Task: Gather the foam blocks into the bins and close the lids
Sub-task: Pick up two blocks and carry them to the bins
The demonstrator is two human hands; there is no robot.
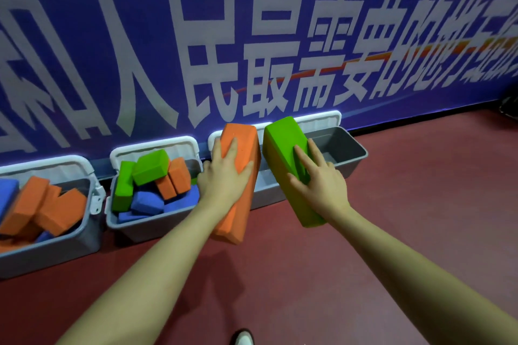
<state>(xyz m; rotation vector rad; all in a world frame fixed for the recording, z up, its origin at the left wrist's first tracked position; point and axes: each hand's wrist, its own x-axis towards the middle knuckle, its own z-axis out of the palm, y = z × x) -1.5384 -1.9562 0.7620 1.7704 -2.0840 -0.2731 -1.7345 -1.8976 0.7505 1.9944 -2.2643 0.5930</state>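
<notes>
Three grey bins with white lids open stand in a row against the wall. My left hand [224,176] grips a long orange foam block [241,148], held over the near-left rim of the right bin [356,161]. My right hand [319,179] grips a long green foam block [283,145] over the same bin, whose visible inside is bare. The middle bin [157,223] holds green, orange and blue blocks. The left bin [56,246] holds orange and blue blocks. The right bin's white lid [319,119] leans back on the wall.
A blue banner wall [196,36] with large white characters runs right behind the bins. The floor [406,204] is dark red. A dark object [508,105] sits at the far right by the wall. A shoe tip [244,337] shows at the bottom edge.
</notes>
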